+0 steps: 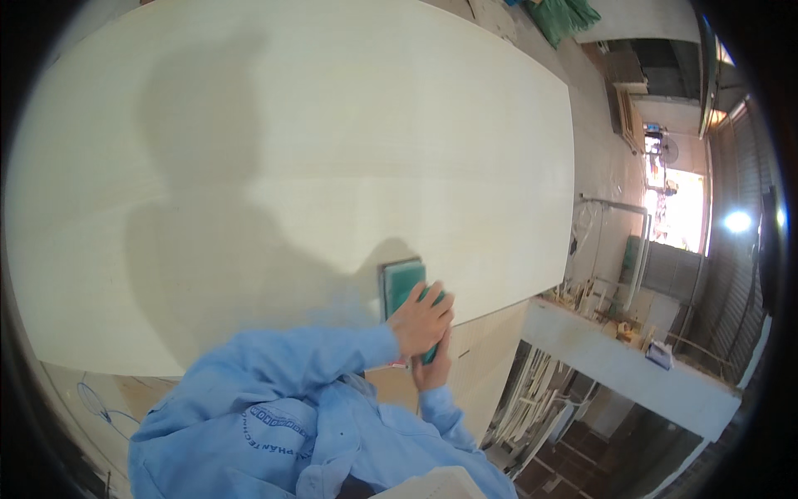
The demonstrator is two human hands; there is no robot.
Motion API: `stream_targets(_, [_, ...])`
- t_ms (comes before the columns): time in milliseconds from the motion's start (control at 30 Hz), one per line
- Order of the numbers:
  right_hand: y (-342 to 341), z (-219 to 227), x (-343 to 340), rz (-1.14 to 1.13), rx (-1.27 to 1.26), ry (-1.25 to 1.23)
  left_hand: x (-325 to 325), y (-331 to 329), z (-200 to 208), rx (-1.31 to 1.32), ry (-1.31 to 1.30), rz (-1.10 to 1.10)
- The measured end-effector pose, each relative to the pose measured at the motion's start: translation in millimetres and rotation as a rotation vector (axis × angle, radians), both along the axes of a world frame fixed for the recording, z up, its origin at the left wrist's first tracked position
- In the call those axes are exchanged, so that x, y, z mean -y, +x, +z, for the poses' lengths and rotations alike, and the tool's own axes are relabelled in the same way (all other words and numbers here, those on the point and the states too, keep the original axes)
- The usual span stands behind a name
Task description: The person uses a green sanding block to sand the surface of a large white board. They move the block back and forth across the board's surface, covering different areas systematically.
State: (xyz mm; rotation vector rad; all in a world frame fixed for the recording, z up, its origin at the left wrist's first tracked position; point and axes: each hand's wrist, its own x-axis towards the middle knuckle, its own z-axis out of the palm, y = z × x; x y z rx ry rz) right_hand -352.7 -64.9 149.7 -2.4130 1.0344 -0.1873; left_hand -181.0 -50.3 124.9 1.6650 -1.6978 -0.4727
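A green sander (pixel 402 281) with a flat, rectangular, dark-edged base rests on a large off-white panel (pixel 465 158), close to its near edge. My left hand (pixel 422 323) reaches across from the left and lies over the top of the tool, fingers curled round it. Lower down, my right hand (pixel 434 368) grips the green rear part of the same tool. My palms and fingers hide much of its middle. Both arms wear light blue sleeves, and the shadow of my head and shoulders falls over the panel's left half.
Right of the panel stands a white-edged bench (pixel 632 366) with wood offcuts and a small box (pixel 659 355) on top. Long strips (pixel 532 391) are stacked beneath it. A metal frame (pixel 619 204) stands beyond. Thin blue tubing (pixel 96 403) loops at the lower left.
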Motion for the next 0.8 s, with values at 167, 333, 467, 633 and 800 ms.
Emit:
stream_targets(167, [119,-6,34,0.229,-0.098,0.13,-26,109,-14,-0.024,-0.087,0.436])
stream_targets(333, [298,-19,125,0.359,-0.051,0.0,54,282,-34,0.254,-0.295,0.652])
stream_targets(467, [372,-27,234,0.29,-0.037,-0.127,179,361,-41,0.327,-0.492,0.642])
stream_targets(633, [324,-35,344,0.064,-0.029,-0.252,333,318,-40,0.412,-0.36,0.396])
stream_targets(800, [184,-33,293,-0.219,-0.029,-0.199,318,177,-22,0.264,-0.336,0.149])
